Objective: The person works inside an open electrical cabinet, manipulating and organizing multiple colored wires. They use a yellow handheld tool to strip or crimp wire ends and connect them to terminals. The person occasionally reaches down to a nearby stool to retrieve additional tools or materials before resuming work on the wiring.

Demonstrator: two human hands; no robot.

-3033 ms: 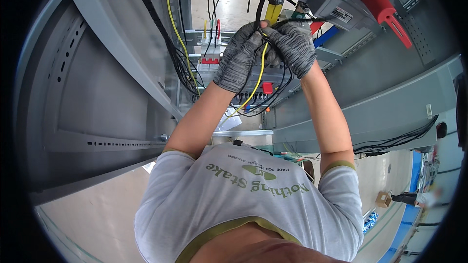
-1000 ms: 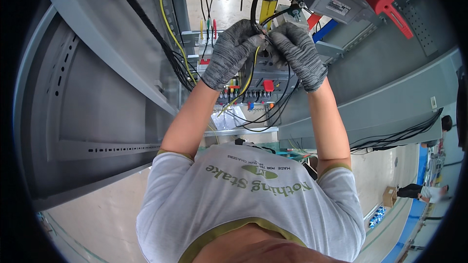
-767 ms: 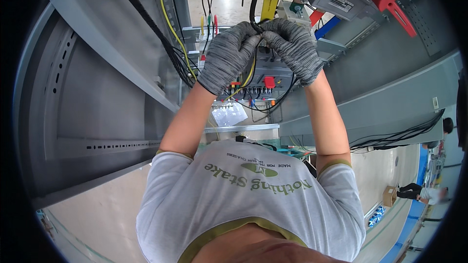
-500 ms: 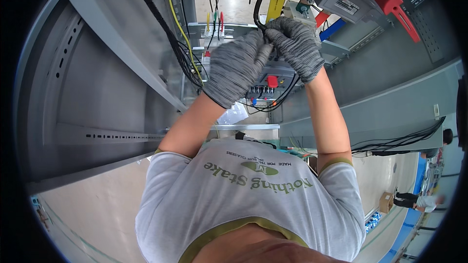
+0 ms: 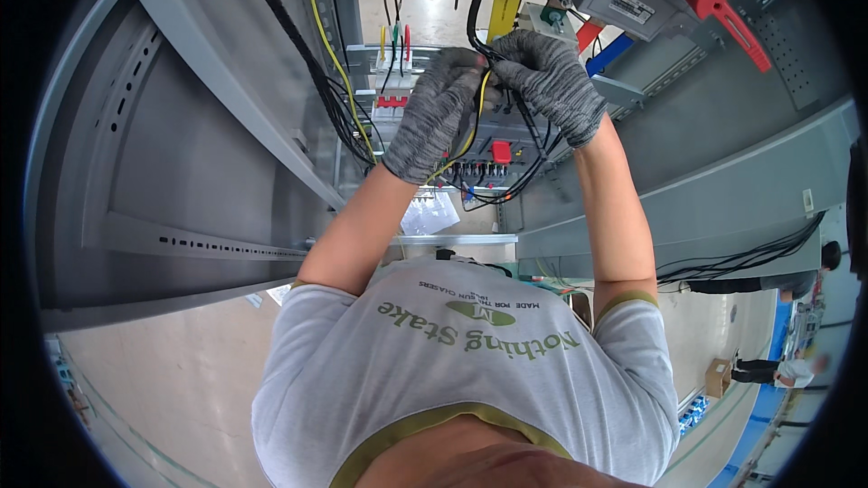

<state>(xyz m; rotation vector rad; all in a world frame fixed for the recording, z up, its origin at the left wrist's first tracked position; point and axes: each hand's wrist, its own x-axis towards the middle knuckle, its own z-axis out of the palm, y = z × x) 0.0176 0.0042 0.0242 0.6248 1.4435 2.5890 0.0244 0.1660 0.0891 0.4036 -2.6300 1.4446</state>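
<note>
A black wire bundle [image 5: 476, 11] hangs down between my gloved hands, just below a yellow bar [image 5: 504, 16]. My right hand [image 5: 553, 81], in a grey knit glove, pinches the bundle from the right with bent fingers. From the other side, my left hand [image 5: 436, 113] closes its fingertips at the same spot, where exactly they grip is partly hidden. Out of this spot a yellow-green wire [image 5: 476, 114] curves down past my left fingers. Loose black wires [image 5: 533, 176] loop below my right hand, beside a device with a red block [image 5: 501, 152].
Grey cabinet panels [image 5: 208, 81] rise on both sides. A red handle [image 5: 714, 0] juts out at the upper right, near a blue bar [image 5: 608, 54]. More black wires [image 5: 344, 126] hang at the left. Farther off at the right, a person [image 5: 778, 370] stands beside a cardboard box [image 5: 718, 378].
My left hand has turned and narrowed its grip, drawing slightly down. The yellow-green wire now shows between my hands. My right hand has stayed nearly in place.
</note>
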